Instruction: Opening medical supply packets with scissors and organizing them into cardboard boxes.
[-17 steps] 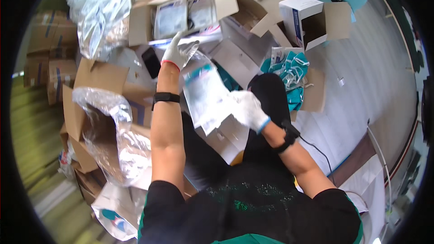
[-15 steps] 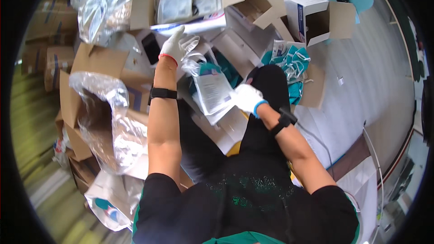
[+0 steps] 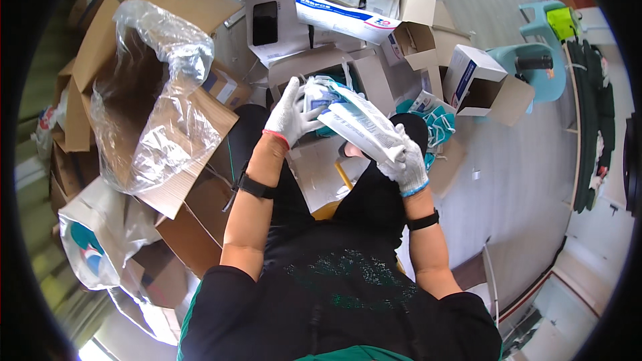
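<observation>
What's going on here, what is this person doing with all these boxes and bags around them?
A person seated among cardboard boxes holds a flat white sealed packet in both gloved hands. The left hand grips its upper end and the right hand its lower end, over the lap. Ahead stands an open box with similar white packets inside, and a smaller open white carton to the right. On the left, a large cardboard box lined with a clear plastic bag lies open. A teal stool stands further right.
</observation>
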The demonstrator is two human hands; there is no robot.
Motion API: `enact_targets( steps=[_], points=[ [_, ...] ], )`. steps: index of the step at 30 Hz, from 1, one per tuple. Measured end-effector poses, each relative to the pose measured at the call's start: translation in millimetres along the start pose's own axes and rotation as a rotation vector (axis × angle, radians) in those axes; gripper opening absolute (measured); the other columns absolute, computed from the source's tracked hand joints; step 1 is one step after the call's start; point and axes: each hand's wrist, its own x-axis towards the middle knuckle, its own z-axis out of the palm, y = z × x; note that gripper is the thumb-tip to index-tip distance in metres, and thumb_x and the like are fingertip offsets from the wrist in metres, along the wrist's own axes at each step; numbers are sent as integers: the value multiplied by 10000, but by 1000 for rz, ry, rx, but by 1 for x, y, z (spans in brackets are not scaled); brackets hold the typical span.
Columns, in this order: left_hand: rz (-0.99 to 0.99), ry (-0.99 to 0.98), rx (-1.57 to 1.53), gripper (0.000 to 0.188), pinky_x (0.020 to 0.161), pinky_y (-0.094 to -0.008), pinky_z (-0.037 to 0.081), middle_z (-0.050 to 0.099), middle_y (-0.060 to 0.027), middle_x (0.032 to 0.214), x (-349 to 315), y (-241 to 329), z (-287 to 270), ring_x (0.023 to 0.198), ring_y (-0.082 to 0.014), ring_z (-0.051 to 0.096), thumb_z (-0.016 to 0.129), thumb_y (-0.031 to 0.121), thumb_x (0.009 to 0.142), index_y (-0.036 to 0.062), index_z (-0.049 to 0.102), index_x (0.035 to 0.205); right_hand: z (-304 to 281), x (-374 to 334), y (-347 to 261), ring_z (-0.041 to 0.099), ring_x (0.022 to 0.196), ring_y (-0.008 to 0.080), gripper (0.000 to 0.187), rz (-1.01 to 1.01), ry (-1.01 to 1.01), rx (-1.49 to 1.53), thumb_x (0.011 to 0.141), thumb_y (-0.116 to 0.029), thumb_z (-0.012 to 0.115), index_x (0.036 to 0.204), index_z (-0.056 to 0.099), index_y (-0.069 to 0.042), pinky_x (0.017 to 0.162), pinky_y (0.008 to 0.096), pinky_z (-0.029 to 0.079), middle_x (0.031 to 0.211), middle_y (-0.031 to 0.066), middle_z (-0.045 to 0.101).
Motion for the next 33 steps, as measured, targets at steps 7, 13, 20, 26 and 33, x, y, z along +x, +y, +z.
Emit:
enact_targets(
  steps=[7,13,20,26,33],
  points=[
    [-201,-82,-74,822,1055,-498,381,549,-168,1322,-6,6,-4,1259,-337,473,489,697,866,14,508,1323,-28,-10,18,351,383,8,475,-117,-59,-168,978,-479,503,949,622,-20,338,196,283,589,-46,535],
    [-332,-251,-118,824,888,-294,488,678,-135,1070,-12,18,-22,913,-214,649,520,743,820,14,615,1194,11,-28,3,382,396,28,464,-131,91,-807,954,-467,560,758,620,-51,355,200,253,544,-42,492],
    [230,269,579,271,620,-233,485,638,-25,840,25,3,-32,699,-94,580,693,238,863,-1,701,991,25,-46,-26,390,392,62,370,-54,177,-1086,949,-351,568,736,598,-50,356,229,276,535,-20,469],
    [347,374,1453,306,650,-367,536,651,-139,830,71,-4,-63,714,-248,654,592,332,892,65,657,1026,37,-72,-63,558,752,69,304,-281,252,-1245,975,-243,557,934,671,36,691,230,457,818,3,650],
    [43,190,1779,490,851,-462,511,673,-242,1018,54,9,0,949,-392,654,599,458,834,14,672,1029,137,-26,-109,544,754,70,122,-673,34,-1436,841,-6,569,896,653,64,701,238,459,816,23,619]
  ],
)
